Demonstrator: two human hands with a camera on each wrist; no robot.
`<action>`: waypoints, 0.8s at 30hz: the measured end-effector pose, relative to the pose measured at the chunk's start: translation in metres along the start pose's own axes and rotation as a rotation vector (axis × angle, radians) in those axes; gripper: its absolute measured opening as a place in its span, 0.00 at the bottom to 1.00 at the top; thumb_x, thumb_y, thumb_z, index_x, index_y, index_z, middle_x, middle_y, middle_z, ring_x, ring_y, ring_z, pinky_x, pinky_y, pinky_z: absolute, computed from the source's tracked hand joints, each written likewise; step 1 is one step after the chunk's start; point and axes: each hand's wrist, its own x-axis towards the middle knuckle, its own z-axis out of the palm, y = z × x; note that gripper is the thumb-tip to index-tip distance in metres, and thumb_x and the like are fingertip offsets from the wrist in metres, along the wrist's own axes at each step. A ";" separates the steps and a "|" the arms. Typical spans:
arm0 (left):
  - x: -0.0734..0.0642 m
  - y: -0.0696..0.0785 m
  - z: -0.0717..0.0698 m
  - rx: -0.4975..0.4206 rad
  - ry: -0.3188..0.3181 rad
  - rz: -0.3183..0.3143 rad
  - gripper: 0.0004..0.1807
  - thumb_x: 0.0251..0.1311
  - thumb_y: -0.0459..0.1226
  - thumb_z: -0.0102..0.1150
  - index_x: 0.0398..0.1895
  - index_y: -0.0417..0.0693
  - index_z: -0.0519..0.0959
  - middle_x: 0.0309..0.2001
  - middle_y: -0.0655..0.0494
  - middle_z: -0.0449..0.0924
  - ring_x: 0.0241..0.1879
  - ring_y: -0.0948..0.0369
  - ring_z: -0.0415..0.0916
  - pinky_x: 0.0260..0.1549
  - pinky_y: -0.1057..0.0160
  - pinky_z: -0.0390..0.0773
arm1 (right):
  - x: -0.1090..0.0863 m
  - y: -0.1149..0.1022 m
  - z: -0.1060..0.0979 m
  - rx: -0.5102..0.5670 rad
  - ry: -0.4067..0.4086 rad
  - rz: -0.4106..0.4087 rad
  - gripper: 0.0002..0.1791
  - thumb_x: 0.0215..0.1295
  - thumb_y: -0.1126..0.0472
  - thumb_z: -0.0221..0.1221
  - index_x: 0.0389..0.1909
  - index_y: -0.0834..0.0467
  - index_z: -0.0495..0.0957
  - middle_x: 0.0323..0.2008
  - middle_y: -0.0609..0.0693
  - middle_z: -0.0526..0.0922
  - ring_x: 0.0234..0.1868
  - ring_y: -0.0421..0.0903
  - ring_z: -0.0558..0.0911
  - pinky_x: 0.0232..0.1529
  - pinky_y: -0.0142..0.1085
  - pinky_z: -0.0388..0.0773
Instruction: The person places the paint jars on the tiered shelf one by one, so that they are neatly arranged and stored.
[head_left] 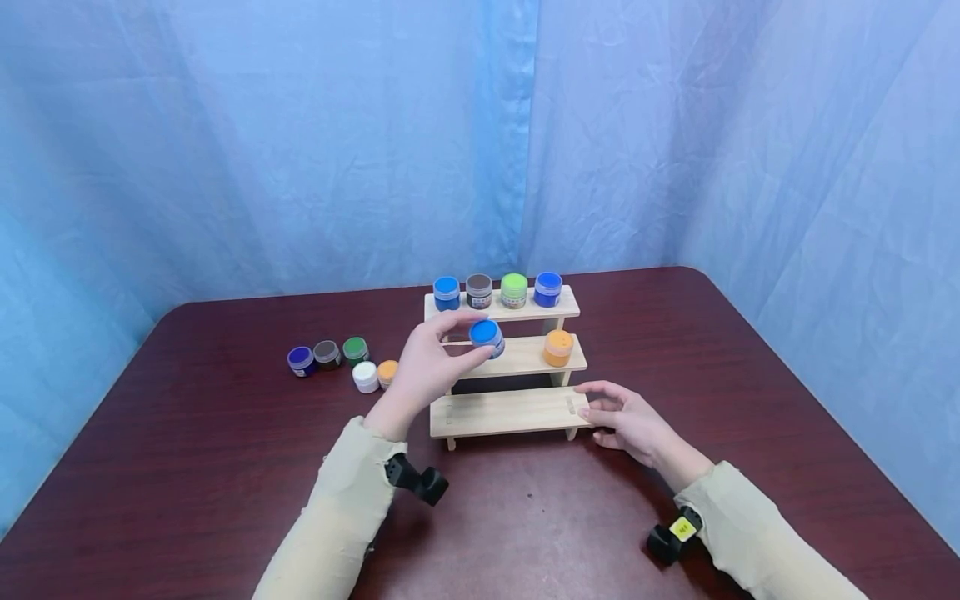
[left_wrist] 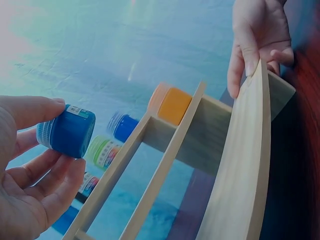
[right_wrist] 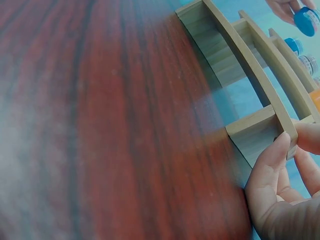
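Note:
My left hand [head_left: 431,362] pinches a small blue paint jar [head_left: 487,335] between thumb and fingers, in front of the upper part of a three-tier wooden stand [head_left: 502,414]. In the left wrist view the jar [left_wrist: 72,131] is tilted on its side relative to the camera, a label showing on it. At the right end of the lowest tier, my right hand [head_left: 626,423] grips the board, with the thumb [right_wrist: 272,157] against its front edge. An orange paint jar [head_left: 558,348] stands at the right end of the middle tier.
On the top tier stand a blue jar [head_left: 447,293], a dark brown one [head_left: 478,291], a light green one [head_left: 513,290] and a deep blue one [head_left: 548,289]. Several more jars, including a white one [head_left: 365,377], sit on the dark table [head_left: 225,433] to the left. Blue curtains hang behind.

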 end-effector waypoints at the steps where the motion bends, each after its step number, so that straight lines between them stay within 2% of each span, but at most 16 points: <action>1: 0.001 0.001 0.002 -0.004 -0.003 -0.001 0.23 0.54 0.36 0.67 0.55 0.45 0.78 0.51 0.49 0.78 0.49 0.54 0.79 0.46 0.60 0.82 | 0.000 0.000 0.000 0.001 -0.001 -0.001 0.19 0.64 0.66 0.58 0.55 0.55 0.71 0.34 0.45 0.78 0.30 0.39 0.76 0.27 0.28 0.77; 10: 0.006 0.002 0.019 -0.003 -0.024 0.018 0.22 0.54 0.38 0.68 0.53 0.46 0.79 0.51 0.52 0.78 0.49 0.56 0.79 0.45 0.62 0.82 | 0.001 0.001 0.000 0.000 -0.001 -0.001 0.21 0.63 0.65 0.58 0.57 0.58 0.69 0.35 0.45 0.79 0.30 0.39 0.77 0.27 0.28 0.77; 16: 0.008 -0.001 0.032 -0.007 -0.050 0.040 0.23 0.54 0.36 0.67 0.54 0.44 0.78 0.53 0.50 0.78 0.52 0.56 0.76 0.45 0.63 0.81 | 0.001 0.001 0.001 -0.007 0.005 0.006 0.22 0.64 0.65 0.58 0.59 0.59 0.68 0.34 0.46 0.78 0.30 0.40 0.77 0.27 0.28 0.77; 24: 0.012 -0.004 0.042 0.005 -0.064 0.037 0.23 0.53 0.36 0.68 0.54 0.45 0.78 0.52 0.50 0.77 0.51 0.57 0.76 0.45 0.66 0.81 | 0.001 0.001 0.000 -0.025 0.016 0.018 0.22 0.64 0.64 0.58 0.59 0.58 0.68 0.35 0.47 0.78 0.30 0.41 0.76 0.28 0.29 0.78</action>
